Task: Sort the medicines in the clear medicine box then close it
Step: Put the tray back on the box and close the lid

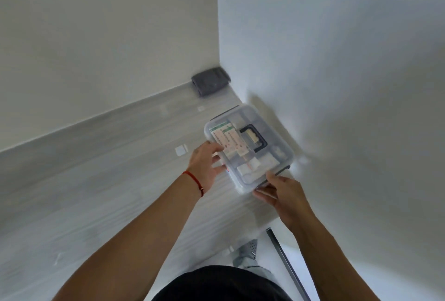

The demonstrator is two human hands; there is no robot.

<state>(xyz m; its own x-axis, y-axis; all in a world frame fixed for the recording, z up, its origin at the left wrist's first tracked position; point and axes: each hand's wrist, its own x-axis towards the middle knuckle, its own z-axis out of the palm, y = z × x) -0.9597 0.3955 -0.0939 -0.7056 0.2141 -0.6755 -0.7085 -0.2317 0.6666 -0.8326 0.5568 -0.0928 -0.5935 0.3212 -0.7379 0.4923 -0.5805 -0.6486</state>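
Fingers [265, 193] of right hand [285, 196] curl round near corner of clear plastic medicine box [277, 137], lid on, resting on pale grey wood-grain table [96, 180] by wall corner. Left hand [204, 163] grips box's left side. Blister packs [227, 140] visible inside.

The contents of the clear medicine box [249, 149] are blurred behind its closed lid; only blister strips [227, 140] at 10 o'clock can be made out. The right hand's [280, 194] fingertips are hidden under the box's latch at 5 o'clock. The left hand's [204, 166] fingertips are smeared by motion.
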